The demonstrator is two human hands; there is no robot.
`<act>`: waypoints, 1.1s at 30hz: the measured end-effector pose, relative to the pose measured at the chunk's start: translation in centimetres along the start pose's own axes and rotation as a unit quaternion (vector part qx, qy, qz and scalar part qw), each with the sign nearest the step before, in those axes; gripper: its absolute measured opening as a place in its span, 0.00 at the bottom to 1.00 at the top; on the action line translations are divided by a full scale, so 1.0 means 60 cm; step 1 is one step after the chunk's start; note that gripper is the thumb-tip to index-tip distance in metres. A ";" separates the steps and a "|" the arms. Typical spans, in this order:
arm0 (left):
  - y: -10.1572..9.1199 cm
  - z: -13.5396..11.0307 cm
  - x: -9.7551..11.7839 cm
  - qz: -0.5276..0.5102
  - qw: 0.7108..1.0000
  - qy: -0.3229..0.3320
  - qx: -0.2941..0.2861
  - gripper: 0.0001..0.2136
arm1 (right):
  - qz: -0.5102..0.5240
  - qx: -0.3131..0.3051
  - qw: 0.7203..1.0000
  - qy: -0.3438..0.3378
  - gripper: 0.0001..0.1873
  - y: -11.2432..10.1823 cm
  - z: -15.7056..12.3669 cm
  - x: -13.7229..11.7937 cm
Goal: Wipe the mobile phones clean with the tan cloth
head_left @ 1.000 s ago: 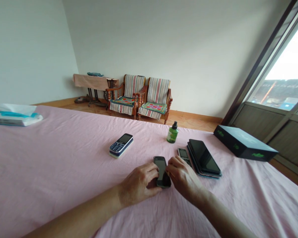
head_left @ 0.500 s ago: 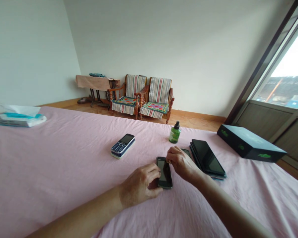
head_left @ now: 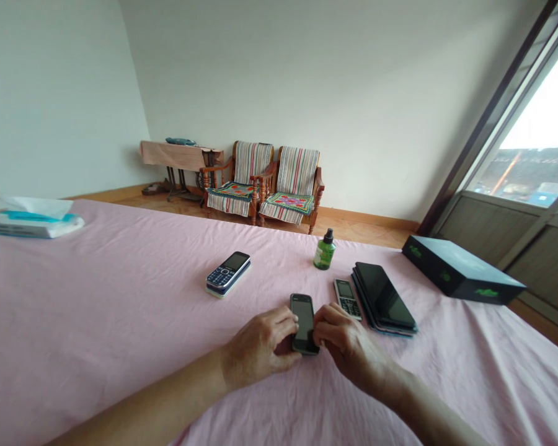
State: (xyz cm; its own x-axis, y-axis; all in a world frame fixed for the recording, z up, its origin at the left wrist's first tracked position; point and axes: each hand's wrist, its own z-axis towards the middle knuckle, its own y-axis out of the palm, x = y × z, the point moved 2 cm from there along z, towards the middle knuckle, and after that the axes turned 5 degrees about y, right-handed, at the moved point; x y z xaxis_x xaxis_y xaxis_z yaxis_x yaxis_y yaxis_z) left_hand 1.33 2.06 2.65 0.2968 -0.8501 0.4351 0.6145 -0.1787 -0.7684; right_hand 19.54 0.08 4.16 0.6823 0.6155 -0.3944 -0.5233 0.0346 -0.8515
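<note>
A small black phone point(head_left: 303, 316) lies flat on the pink cloth point(head_left: 121, 297). My left hand point(head_left: 260, 344) rests at its left side, fingers curled against its edge. From the right, my right hand point(head_left: 344, 337) has its fingertips pressed on the near end of the phone. A grey keypad phone point(head_left: 347, 298) lies just right of it, beside a stack of dark slabs point(head_left: 384, 299). Further left lies a blue keypad phone point(head_left: 228, 272) on top of another device.
A green spray bottle point(head_left: 324, 251) stands behind the phones. A dark box point(head_left: 460, 269) sits at the right edge of the cloth, a tissue pack point(head_left: 30, 220) at the far left. Two striped wooden chairs point(head_left: 265, 186) and a small table stand by the far wall.
My right hand reached up to the phone's far end half a second ago and has come back to its near end. The left hand stayed put.
</note>
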 end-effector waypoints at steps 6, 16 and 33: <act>0.002 -0.002 -0.003 0.005 1.000 0.002 0.005 0.08 | -0.001 0.018 1.000 0.003 0.16 0.002 0.001 0.009; 0.001 -0.002 -0.009 0.017 1.000 -0.009 -0.008 0.10 | -0.038 0.060 0.997 0.012 0.16 0.008 0.081 0.073; -0.003 -0.001 -0.004 0.008 1.000 0.004 -0.008 0.09 | 0.016 0.022 0.999 0.033 0.15 0.013 -0.016 -0.002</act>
State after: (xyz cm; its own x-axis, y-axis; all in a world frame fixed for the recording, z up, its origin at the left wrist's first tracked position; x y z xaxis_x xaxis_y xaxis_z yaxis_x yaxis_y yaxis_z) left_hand 1.12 2.26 2.64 0.3006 -0.8567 0.4191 0.5982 -0.1729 -0.7825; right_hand 19.53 -0.74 3.20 0.6958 0.5638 -0.4449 -0.5670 0.0511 -0.8221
